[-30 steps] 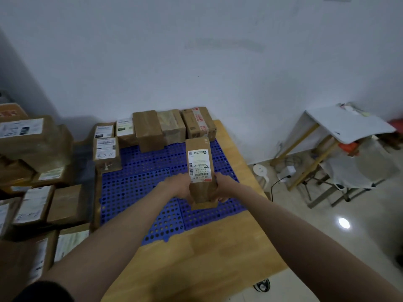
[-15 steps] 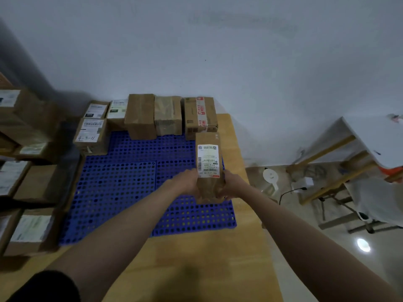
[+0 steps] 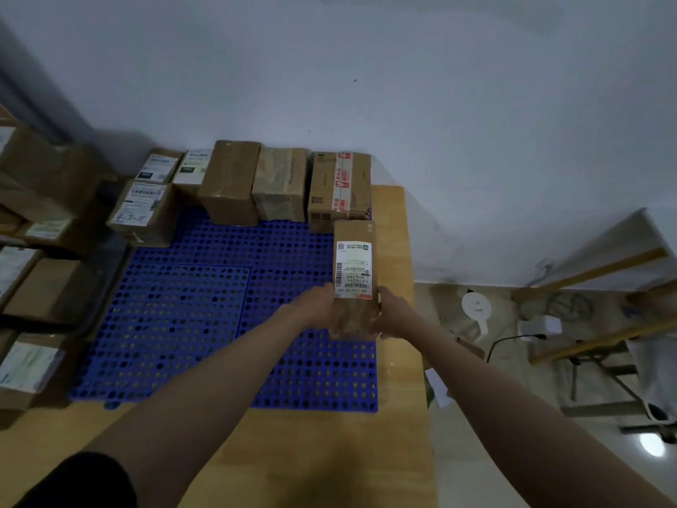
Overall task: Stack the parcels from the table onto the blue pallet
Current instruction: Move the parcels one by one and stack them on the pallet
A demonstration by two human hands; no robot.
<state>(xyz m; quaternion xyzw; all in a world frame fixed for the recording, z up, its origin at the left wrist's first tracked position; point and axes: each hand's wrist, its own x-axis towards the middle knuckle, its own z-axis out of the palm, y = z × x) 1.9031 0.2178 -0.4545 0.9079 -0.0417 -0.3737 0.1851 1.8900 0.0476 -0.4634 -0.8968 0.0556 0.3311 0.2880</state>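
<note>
Head view: a blue pallet (image 3: 176, 324) lies on a wooden bench (image 3: 329, 452). Along its far edge stands a row of parcels: two small labelled ones at the left corner (image 3: 157, 168), a third (image 3: 141, 210) just in front of them, then a plain brown box (image 3: 229, 183), a taped box (image 3: 280, 188) and a box with red tape (image 3: 339, 188). That makes six placed, all in a single layer, with most of the pallet bare.

A seventh, narrow parcel (image 3: 353, 269) with a white label is held by both hands over the pallet's right edge, just in front of the red-taped box. The left hand (image 3: 317, 306) grips its left side and the right hand (image 3: 394, 313) its right side, fingers curled round the lower end. Whether it already rests on the pallet or hangs just above cannot be told.

At the far left more parcels (image 3: 33, 287) are piled, dim and partly cut off by the frame.

Judging from this, the task is in its early part: the back row is done, a second row is being started, and much of the pile is left to move.
</note>
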